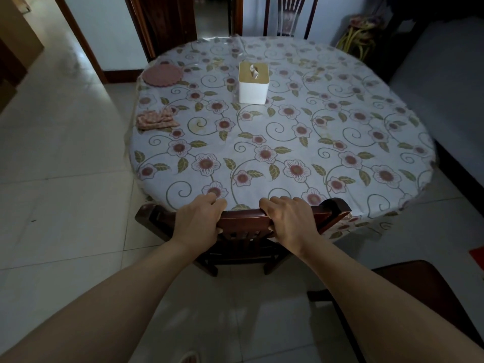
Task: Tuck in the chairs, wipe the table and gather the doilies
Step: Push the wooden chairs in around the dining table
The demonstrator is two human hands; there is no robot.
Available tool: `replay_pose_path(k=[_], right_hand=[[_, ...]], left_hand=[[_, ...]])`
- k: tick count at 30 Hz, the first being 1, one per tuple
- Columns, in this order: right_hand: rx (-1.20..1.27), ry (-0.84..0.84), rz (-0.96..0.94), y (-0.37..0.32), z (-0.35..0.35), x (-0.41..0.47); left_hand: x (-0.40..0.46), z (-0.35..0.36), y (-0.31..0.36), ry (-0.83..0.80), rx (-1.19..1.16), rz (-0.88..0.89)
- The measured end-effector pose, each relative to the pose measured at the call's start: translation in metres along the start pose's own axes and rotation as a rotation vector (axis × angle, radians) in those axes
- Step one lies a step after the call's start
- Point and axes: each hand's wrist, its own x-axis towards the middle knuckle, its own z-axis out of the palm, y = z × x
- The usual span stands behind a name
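A dark wooden chair stands at the near edge of the round table, its top rail against the floral cloth. My left hand grips the rail left of centre, and my right hand grips it right of centre, fingers curled over the top. A round pink doily lies at the table's far left. A crumpled patterned cloth lies nearer on the left edge.
A white tissue box stands near the table's middle. Another chair is at the far side. A dark chair seat sits at my lower right. A stool stands back right, a sofa on the right.
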Motion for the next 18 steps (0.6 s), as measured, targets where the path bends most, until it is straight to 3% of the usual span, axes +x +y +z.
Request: replay_pose_path(k=[8,14,18], right_hand=[[-0.036,0.039,-0.011,0.002,0.005,0.002],[-0.093,-0.136,-0.033,0.003,-0.011,0.001],[0.031,-0.132,0.027,0.004,-0.029,-0.022]], left_hand=[[0.001,-0.002,0.000,-0.046,0.048,-0.043],[-0.001,-0.017,0.024,-0.169,0.099,-0.250],[-0.014,-0.032,0.051,-0.174,0.068,-0.254]])
